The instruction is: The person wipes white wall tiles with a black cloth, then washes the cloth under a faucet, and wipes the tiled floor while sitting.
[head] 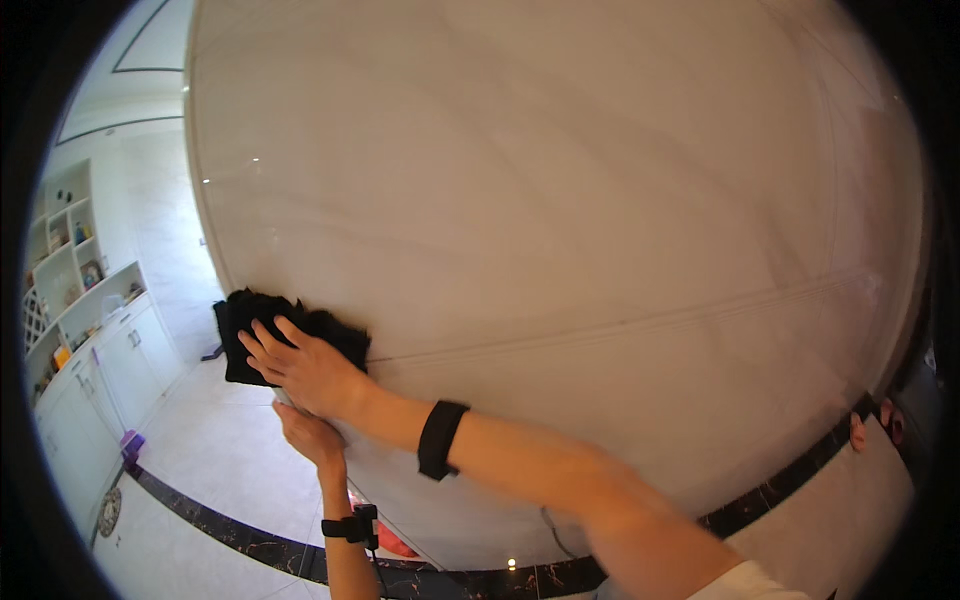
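Note:
A bunched black cloth (259, 337) lies against a glossy, pale marbled wall panel (525, 225), close to the panel's left edge. My right hand (307, 367) presses it there with spread fingers, and part of the cloth sticks out past the edge. Just below, my left hand (311, 439) touches the panel's edge; most of its fingers are hidden, and no object shows in it. Each wrist has a black strap, the left one with a small dark device (365, 525) and a cable. A thin seam (622, 322) crosses the panel rightward from the cloth.
White cabinets (135, 349) with filled shelves stand at far left, near a purple object (132, 444) on the tiled floor. A dark marble strip (480, 581) runs along the floor below me. A dark cable (555, 532) hangs low by the panel. Pink footwear (857, 433) lies at right.

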A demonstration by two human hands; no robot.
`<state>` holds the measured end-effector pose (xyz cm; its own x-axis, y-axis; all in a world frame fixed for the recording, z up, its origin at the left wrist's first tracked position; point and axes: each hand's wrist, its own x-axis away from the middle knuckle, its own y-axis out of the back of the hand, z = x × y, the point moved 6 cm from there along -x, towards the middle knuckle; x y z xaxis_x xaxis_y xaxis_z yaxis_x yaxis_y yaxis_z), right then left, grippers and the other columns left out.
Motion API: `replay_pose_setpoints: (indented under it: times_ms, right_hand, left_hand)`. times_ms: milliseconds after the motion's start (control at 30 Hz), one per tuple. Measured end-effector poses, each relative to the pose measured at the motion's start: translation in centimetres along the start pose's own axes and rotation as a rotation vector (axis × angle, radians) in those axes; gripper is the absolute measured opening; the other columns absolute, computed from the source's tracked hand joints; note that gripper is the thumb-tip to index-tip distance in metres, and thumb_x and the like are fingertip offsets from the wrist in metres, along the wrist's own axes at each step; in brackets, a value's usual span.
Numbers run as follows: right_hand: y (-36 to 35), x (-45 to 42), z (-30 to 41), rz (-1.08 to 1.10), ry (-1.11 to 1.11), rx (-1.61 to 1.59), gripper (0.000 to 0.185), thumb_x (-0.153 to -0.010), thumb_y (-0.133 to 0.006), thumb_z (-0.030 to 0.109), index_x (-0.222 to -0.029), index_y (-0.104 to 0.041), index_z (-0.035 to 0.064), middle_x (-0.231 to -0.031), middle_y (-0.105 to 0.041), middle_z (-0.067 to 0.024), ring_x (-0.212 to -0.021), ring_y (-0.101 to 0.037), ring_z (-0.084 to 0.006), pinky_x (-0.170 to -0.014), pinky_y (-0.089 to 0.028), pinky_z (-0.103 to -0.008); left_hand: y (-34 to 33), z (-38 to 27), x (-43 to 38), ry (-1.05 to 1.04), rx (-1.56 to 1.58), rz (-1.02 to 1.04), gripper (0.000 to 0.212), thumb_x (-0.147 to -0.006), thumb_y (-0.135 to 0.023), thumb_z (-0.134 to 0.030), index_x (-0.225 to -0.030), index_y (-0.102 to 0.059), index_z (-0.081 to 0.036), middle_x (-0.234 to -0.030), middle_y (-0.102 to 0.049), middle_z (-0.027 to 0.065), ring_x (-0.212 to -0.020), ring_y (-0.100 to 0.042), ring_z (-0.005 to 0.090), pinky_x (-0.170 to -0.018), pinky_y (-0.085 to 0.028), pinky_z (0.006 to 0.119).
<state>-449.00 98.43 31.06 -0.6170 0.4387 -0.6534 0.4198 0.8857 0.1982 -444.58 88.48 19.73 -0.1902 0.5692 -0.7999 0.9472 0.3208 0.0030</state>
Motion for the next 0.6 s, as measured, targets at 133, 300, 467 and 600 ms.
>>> replay_pose_setpoints:
  times_ms: [133,300,467,600]
  right_hand:
    - [4.4,4.7,-6.2,-0.085,0.003,-0.029,0.056,-0.085,-0.052,0.039,-0.135,-0.049,0.0146,-0.147,-0.036,-0.0092,-0.134,-0.031,-0.0275,-0.108,-0.023,-0.0501]
    - [15.5,13.9,-19.7,0.058,-0.242,0.216,0.056,-0.083,-0.048,0.042,-0.133,-0.05,0.0179,-0.144,-0.04,-0.0106,-0.13,-0.037,-0.0318,-0.104,-0.026,-0.0512]
    - [25.1,30.1,-29.3,-0.162,-0.553,0.507,0.053,-0.093,-0.044,0.032,-0.135,-0.043,0.0009,-0.141,-0.038,-0.0232,-0.127,-0.038,-0.0401,-0.106,-0.028,-0.0486]
    - [29.8,48.2,-33.4,-0.235,-1.017,0.643,0.045,-0.096,-0.043,0.029,-0.115,-0.044,-0.0124,-0.138,-0.033,-0.0322,-0.13,-0.028,-0.0444,-0.109,-0.02,-0.0507]
  left_hand:
    - [1.5,2.1,0.3,0.053,-0.045,-0.045,0.033,-0.098,-0.031,-0.017,-0.108,-0.051,0.008,-0.093,-0.057,0.0287,-0.089,-0.052,0.0459,-0.079,-0.041,0.046]
    - [1.5,0.7,3.2,0.108,0.146,-0.082,0.036,-0.1,-0.03,-0.021,-0.115,-0.049,0.006,-0.102,-0.057,0.0247,-0.094,-0.053,0.0413,-0.082,-0.042,0.041]
    - [2.8,1.8,4.2,0.126,0.074,-0.109,0.043,-0.102,-0.03,-0.031,-0.123,-0.045,0.004,-0.113,-0.057,0.0243,-0.1,-0.054,0.0372,-0.088,-0.041,0.04]
    - [2.7,2.5,6.7,0.209,0.124,-0.028,0.044,-0.102,-0.03,-0.03,-0.126,-0.043,0.004,-0.115,-0.056,0.025,-0.104,-0.054,0.0377,-0.089,-0.041,0.04]
